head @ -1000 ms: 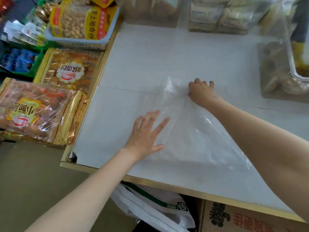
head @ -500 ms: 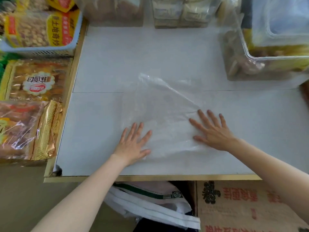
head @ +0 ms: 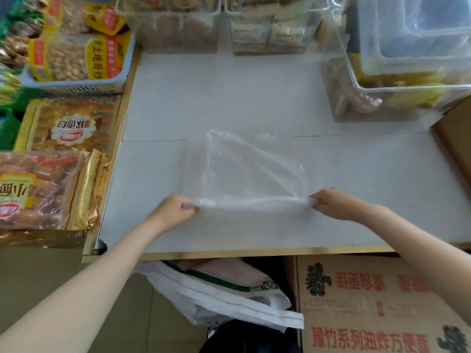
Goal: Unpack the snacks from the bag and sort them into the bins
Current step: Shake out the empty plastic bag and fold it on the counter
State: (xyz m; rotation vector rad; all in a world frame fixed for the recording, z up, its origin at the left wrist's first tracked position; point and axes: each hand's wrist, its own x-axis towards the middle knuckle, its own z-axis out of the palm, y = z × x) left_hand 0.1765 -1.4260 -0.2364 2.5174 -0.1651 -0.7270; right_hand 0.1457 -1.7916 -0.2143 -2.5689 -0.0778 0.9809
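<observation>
A clear, empty plastic bag [head: 244, 171] lies flat on the white table [head: 229, 98], folded into a rough triangle. My left hand [head: 175, 210] pinches the bag's near left corner. My right hand [head: 331, 202] pinches its near right corner, and the near edge is stretched straight between them. Clear bins stand at the back: one with brown snacks [head: 168, 19], one with pale wrapped snacks [head: 270, 24], and a large one at the right [head: 397, 72] holding brown pieces, with another clear tub stacked on it.
A blue basket of peanut packs [head: 76, 62] and large bread packs [head: 51, 169] sit left of the table. Below the table's gold front edge are a white bag [head: 224, 294] and a printed cardboard box [head: 377, 307]. A brown box edge [head: 456, 149] is at the right.
Both hands were pressing flat on the bag; now they have curled and pinch its near corners, pulling the edge taut. The view has shifted left and back.
</observation>
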